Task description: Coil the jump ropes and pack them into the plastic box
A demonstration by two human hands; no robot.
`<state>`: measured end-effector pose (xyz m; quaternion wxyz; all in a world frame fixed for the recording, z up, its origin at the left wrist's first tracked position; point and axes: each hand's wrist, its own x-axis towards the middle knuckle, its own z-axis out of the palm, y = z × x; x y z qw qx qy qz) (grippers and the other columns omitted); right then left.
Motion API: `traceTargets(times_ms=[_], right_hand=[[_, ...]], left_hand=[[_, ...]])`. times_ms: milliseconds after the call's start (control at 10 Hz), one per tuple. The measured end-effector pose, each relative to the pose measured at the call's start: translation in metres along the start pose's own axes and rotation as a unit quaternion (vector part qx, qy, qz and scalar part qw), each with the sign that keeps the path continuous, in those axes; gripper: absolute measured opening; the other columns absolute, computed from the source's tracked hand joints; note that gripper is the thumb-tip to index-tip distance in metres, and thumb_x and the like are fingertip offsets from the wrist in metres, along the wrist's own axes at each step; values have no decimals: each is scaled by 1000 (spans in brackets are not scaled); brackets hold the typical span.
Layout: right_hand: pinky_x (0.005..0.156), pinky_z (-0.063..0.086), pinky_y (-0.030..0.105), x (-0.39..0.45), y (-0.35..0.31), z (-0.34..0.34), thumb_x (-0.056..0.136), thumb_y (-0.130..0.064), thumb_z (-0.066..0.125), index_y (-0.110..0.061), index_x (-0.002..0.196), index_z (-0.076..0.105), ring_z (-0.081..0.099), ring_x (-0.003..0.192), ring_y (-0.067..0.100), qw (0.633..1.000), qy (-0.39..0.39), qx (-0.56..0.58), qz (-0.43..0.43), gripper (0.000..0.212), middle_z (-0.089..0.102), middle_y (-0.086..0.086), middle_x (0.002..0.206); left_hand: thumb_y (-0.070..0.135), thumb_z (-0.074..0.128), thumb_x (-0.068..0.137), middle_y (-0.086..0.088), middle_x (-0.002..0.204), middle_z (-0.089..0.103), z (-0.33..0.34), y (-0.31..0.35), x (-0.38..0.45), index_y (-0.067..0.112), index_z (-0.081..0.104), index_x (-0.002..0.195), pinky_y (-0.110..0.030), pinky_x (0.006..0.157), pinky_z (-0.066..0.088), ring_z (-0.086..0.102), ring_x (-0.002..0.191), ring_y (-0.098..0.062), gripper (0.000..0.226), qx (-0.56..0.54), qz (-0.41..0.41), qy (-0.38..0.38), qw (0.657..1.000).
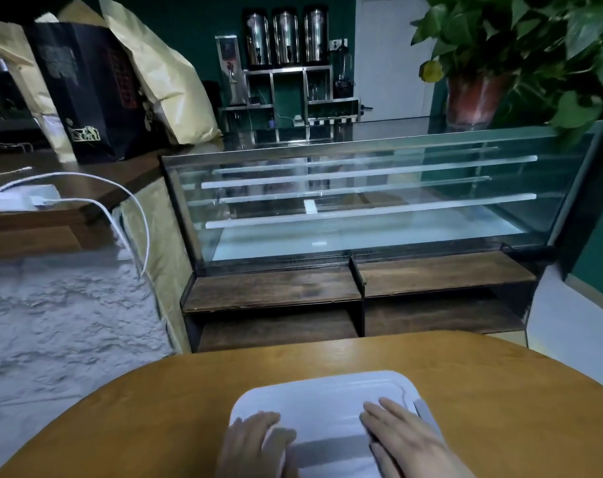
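White plastic fills the near edge of my view: the plastic box (327,405) sits on the round wooden desk (155,408) right in front of me, with its lid (322,391) on top. Both of my hands rest flat on that lid. My left hand (258,443) lies on the near-left corner, fingers straight and close together, pointing away from me. My right hand (407,439) lies on the right side, fingers stretched out and angled toward the far left, its fingertips near the lid's raised rim. Neither hand curls round anything; they are apart, with a bare strip of lid between them. A grey tab (426,414) shows at the box's right edge, just beside my right hand. I cannot see any jump ropes, since the lid hides whatever is inside.

Beyond the desk stands a glass display case (362,201) on a dark wooden shelf unit (358,298). A potted plant (476,94) sits on top of the case at the right. To the left, a white cable (121,208) loops over a wooden ledge, and paper bags (162,74) lean behind it.
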<state>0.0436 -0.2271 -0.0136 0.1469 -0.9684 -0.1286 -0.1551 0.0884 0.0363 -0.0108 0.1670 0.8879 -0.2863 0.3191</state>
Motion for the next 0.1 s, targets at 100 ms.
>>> traceTargets(times_ms=[100], right_hand=[[121, 14, 27, 20, 1, 1, 99, -56, 39, -30, 112, 57, 36, 137, 7, 999, -28, -25, -31, 34, 66, -13, 119]], left_hand=[[44, 33, 104, -1, 92, 79, 22, -9, -3, 29, 62, 102, -35, 115, 29, 63, 98, -17, 33, 104, 33, 13, 994]])
